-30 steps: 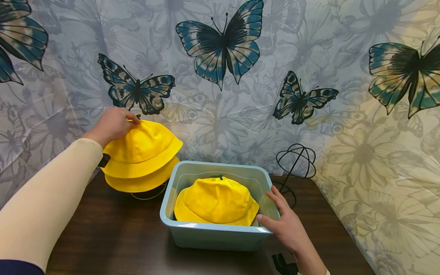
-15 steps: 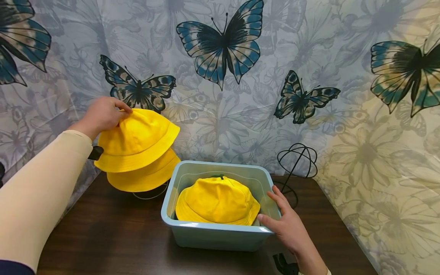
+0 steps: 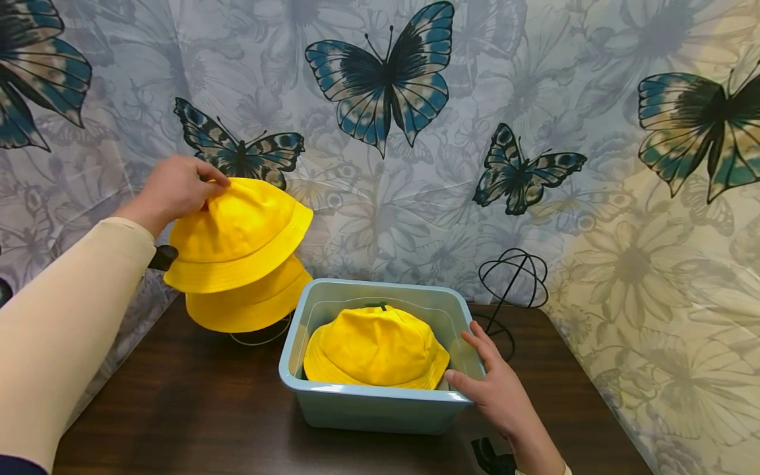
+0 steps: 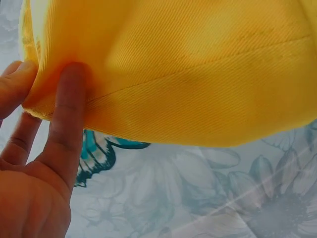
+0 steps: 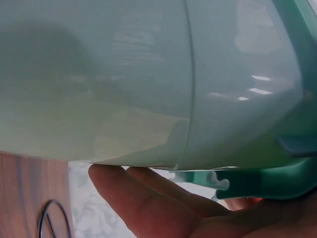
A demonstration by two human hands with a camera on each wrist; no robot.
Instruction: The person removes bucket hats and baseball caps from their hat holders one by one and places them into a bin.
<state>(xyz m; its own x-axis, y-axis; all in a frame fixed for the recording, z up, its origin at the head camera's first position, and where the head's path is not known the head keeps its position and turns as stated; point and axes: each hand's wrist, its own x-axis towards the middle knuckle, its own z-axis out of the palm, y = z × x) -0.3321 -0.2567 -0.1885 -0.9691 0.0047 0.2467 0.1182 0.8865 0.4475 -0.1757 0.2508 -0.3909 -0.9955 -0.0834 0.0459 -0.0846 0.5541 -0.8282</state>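
My left hand [image 3: 175,188] pinches a yellow bucket hat [image 3: 243,231] by the top of its crown. In the left wrist view, thumb and fingers hold a fold of the hat's twill cloth [image 4: 198,74]. Below it, a second yellow bucket hat [image 3: 249,303] sits on a wire stand [image 3: 255,344], partly covered by the raised one. A light blue plastic bin [image 3: 380,409] holds another yellow bucket hat [image 3: 374,346] with a small green tab on top. My right hand [image 3: 505,396] grips the bin's right rim, thumb over the edge and fingers along the outer wall [image 5: 124,99].
An unloaded black wire hat stand [image 3: 501,300] rises behind the bin's right side. Everything stands on a dark wooden table [image 3: 178,389]. A butterfly-print cloth [image 3: 380,198] hangs close behind the table.
My left hand has lifted the upper hat up and slightly left, baring more of the lower one. The right hand, the bin and the hat in it have stayed put.
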